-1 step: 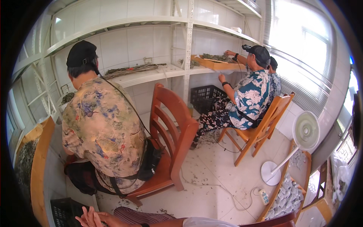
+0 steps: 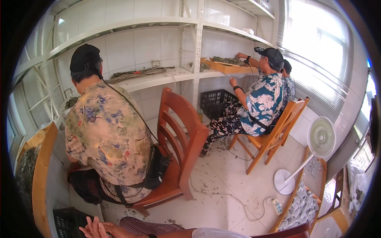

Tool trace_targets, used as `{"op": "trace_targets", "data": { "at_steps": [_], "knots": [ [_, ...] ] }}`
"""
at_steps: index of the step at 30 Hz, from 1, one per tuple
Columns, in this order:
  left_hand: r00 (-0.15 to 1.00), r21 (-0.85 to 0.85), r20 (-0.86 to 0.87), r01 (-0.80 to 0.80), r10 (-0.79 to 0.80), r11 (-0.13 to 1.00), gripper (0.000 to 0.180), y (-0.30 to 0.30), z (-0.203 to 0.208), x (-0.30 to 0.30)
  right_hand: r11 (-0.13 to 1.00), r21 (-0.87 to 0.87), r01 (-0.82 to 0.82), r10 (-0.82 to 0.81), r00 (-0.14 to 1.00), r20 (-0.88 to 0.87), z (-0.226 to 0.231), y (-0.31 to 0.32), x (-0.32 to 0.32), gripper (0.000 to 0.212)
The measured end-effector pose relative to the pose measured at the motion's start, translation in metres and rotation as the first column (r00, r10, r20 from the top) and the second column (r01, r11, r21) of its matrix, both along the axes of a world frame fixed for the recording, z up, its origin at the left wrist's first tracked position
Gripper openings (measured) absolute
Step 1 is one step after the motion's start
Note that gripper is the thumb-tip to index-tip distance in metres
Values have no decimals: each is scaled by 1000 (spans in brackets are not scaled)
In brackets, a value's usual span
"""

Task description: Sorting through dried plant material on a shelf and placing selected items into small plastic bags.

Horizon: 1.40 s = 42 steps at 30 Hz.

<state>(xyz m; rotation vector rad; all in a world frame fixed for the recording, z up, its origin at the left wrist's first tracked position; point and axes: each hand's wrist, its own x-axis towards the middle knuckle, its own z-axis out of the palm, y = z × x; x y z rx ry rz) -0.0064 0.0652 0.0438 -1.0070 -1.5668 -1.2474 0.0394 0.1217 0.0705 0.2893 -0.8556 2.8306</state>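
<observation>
At the lower left edge my left hand (image 2: pixel 93 227) shows its bent fingers pointing up, gathered close against my right hand (image 2: pixel 115 229). My right hand comes in from the right, fingers curled in a pinch, with a dark band on its wrist. A small dark bit shows between the two hands, too small and cut off to name. Just beyond them on the floor stands a black plastic basket (image 2: pixel 65 222). My striped trouser leg (image 2: pixel 149 227) lies beside the right forearm.
A wooden tray of dried plant matter (image 2: pixel 43 174) stands left. One person (image 2: pixel 109 135) sits ahead on a red-brown chair (image 2: pixel 186 119); two more sit by the shelf (image 2: pixel 158 82). At right are a white fan (image 2: pixel 321 137), a power strip (image 2: pixel 277 206) and a tray of small packets (image 2: pixel 299 208).
</observation>
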Motion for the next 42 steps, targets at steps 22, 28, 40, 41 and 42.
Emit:
{"op": "trace_targets", "data": {
  "at_steps": [22,28,40,41,42],
  "knots": [
    [470,809,-103,552,-876,201,32,14,-44,8,995,75,-69,73,995,-61,-21,-26,-19,44],
    [22,476,-876,196,-482,-857,33,22,-30,18,991,128,-30,44,993,-106,-20,-28,-23,45],
    [320,-338,-918,-326,233,-883,19,-8,46,56,992,124,-16,29,994,-107,-19,-31,-5,45],
    [318,-339,-918,-326,235,-883,19,-11,46,57,993,120,-21,34,993,-110,-19,-32,-5,45],
    [328,-399,-902,-379,282,-835,17,-14,46,58,993,114,-25,38,993,-109,-19,-34,-5,45]
  ]
}}
